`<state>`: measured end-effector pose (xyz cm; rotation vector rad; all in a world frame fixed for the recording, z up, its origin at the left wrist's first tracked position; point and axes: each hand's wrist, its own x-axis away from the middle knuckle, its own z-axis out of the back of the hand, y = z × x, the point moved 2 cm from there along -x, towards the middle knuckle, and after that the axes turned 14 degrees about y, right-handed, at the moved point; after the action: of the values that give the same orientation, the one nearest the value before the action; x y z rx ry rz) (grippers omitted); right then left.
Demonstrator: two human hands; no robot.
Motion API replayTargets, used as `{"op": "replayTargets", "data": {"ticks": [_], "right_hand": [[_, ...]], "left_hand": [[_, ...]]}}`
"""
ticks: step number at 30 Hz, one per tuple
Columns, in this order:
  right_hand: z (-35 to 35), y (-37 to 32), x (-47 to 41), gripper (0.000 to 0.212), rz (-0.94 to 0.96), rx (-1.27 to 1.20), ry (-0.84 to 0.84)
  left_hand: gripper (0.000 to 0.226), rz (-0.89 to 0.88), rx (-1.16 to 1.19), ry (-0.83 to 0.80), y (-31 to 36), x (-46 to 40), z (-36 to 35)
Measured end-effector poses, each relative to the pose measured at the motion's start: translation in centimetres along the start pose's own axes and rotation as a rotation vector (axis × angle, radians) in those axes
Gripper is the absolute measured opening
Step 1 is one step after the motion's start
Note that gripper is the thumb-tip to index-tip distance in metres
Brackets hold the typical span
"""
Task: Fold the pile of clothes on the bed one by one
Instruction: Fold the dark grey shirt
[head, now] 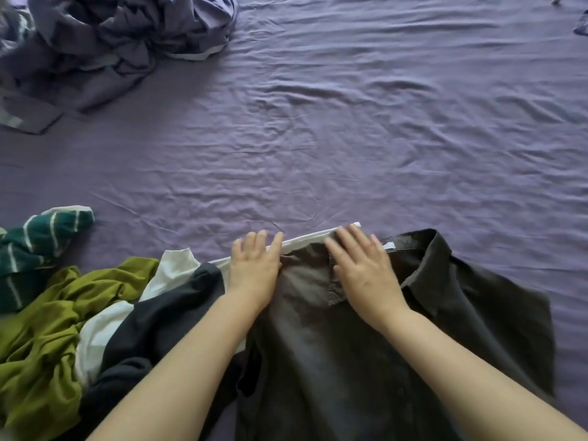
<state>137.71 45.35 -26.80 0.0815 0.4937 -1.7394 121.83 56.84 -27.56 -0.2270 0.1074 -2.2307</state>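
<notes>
A dark grey collared shirt lies spread on the purple bed sheet at the near edge, collar to the right. A white garment shows as a strip under its far edge. My left hand lies flat with straight fingers on the shirt's left part and the white strip. My right hand presses flat on the shirt near the collar. To the left sits the pile: an olive green garment, a white piece, a dark navy garment and a green striped garment.
A crumpled purple-grey duvet is heaped at the far left corner. The wrinkled sheet stretches wide across the middle and right. A small dark object pokes in at the far right edge.
</notes>
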Motion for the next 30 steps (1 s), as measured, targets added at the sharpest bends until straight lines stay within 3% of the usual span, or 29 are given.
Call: {"op": "replayTargets", "data": {"ticks": [2,4,7,14,19,22,26,30], "right_hand": [[-1.6,-0.5,1.3,0.053,0.055,0.084,-0.209],[-3.2,0.2,1.8,0.06,0.022,0.155,-0.37],[-4.8,1.4,1.1,0.066,0.026,0.228,-0.415],[-5.4,2.4,-0.9,0.07,-0.02,0.212,-0.502],[1.2,5.8,1.2,0.055,0.007,0.128,-0.286],[5.2,10.7,4.4,0.049,-0.202,0.138,-0.21],[8.0,16.5,8.0,0.047,-0.532,0.117,-0.159],[7.8,20.0,10.0,0.047,-0.632,0.064,-0.238]], "left_hand": [[0.057,0.006,0.028,0.123,2.4,1.9,0.1],[0.056,-0.019,0.198,0.182,4.7,3.9,-0.4],[0.074,-0.024,0.211,0.046,4.6,5.4,-2.8],[0.09,-0.138,0.137,-0.014,2.0,2.3,-5.8],[0.096,-0.074,0.189,-0.061,2.4,2.2,-3.5],[0.094,-0.045,0.24,-0.015,5.8,2.3,-1.1],[0.082,-0.212,0.327,0.09,13.8,1.7,1.7],[0.063,-0.299,0.396,0.157,20.5,-0.4,3.4]]}}
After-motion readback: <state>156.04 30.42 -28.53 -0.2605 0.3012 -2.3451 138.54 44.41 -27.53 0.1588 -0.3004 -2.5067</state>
